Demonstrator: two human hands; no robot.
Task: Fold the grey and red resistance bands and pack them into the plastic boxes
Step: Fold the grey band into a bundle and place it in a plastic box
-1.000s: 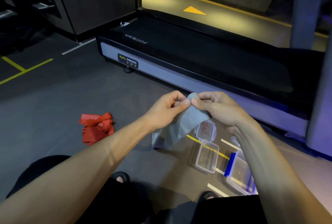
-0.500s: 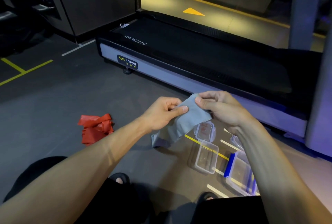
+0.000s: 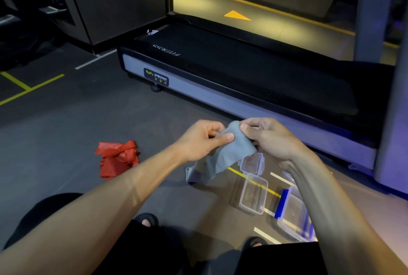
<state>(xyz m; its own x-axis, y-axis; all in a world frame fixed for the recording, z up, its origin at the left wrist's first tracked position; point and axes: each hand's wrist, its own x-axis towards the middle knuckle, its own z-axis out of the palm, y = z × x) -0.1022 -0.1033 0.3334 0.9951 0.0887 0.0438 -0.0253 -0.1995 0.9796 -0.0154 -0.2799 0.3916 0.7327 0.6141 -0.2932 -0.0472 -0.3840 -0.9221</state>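
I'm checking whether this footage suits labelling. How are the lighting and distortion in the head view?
Head view: dim overall, with a warm bright patch on the floor beyond the treadmill and a bluish cast at right; wide-angle bending toward the edges; the grey band and red band remain legible.

Looks like a gym: a Body Strong treadmill [image 3: 254, 80] at the far side, dark rubber floor [image 3: 66, 124] with yellow lines.

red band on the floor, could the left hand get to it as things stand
Probably yes, but not right away: the red resistance band lies uncovered on the floor beside the left forearm, while the left hand is pinching the grey resistance band.
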